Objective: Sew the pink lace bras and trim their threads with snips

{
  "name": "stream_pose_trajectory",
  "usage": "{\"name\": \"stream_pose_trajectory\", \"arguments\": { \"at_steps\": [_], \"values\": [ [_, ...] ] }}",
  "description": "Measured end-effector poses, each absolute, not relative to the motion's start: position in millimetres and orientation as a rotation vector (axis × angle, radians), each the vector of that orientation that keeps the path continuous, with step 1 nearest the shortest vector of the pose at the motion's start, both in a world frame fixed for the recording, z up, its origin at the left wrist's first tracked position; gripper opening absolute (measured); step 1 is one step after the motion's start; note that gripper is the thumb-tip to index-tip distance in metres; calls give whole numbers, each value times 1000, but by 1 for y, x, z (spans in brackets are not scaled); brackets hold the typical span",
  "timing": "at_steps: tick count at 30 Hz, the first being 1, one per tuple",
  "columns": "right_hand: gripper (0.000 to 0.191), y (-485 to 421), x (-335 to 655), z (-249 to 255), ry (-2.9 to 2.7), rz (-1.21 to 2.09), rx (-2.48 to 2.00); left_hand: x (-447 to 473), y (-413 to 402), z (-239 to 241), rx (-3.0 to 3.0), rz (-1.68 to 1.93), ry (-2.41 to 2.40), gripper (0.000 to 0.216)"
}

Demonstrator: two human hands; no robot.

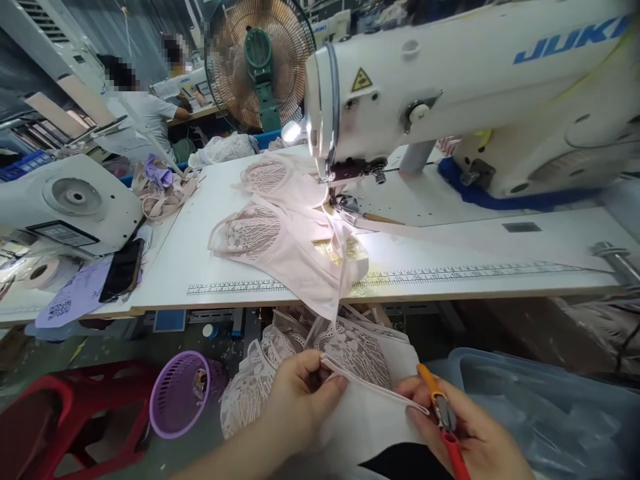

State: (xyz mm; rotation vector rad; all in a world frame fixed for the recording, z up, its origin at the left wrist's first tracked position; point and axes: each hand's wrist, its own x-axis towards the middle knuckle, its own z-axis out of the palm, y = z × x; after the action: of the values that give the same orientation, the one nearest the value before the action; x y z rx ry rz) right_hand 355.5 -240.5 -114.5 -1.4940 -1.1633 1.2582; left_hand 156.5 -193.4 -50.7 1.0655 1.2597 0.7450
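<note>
A pale pink lace bra [355,347] hangs below the table edge, its fabric edge stretched between both hands. My left hand [305,393] pinches one end of that edge between thumb and fingers. At the other end, my right hand [465,427] grips the fabric and also holds thread snips [443,410] with orange and red handles against the palm. More pale lace bra pieces [270,233] lie on the table, reaching up to the needle area of the white sewing machine [320,160]. Lace pieces also bunch beneath my hands.
The white table [425,247] has a printed ruler [240,287] along its front edge. A phone [121,270] lies at left beside another machine [70,203]. Below are a purple basket [180,393], a red stool [100,400] and a clear bin [540,400]. A fan [260,60] and a seated person [145,107] are behind.
</note>
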Motion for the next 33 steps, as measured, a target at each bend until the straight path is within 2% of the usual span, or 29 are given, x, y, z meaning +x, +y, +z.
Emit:
{"name": "stream_pose_trajectory", "arguments": {
  "at_steps": [6, 14, 20, 25, 29, 31, 33],
  "values": [
    [11, -238, 370, -125, -1308, 1310, -1310, 155, -196, -53, 1451, 848, 1257, 30],
    [14, -241, 368, -134, -1215, 1320, -1300, 150, -198, -58, 1512, 892, 1282, 34],
    [23, -240, 352, -120, -1077, 1301, -1293, 152, -196, -60, 1206, 912, 1204, 37],
    [25, -236, 342, -106, -1071, 1302, -1237, 138, -189, -64, 1190, 905, 1164, 32],
    [17, -231, 340, -98, -1150, 1237, -1284, 122, -191, -51, 1556, 909, 1311, 12],
    [13, -228, 342, -94, -1228, 1254, -1291, 123, -196, -39, 1912, 1025, 1328, 28],
    [11, -226, 342, -89, -1288, 1283, -1265, 134, -199, -29, 2269, 1075, 1090, 37]
  ]
}}
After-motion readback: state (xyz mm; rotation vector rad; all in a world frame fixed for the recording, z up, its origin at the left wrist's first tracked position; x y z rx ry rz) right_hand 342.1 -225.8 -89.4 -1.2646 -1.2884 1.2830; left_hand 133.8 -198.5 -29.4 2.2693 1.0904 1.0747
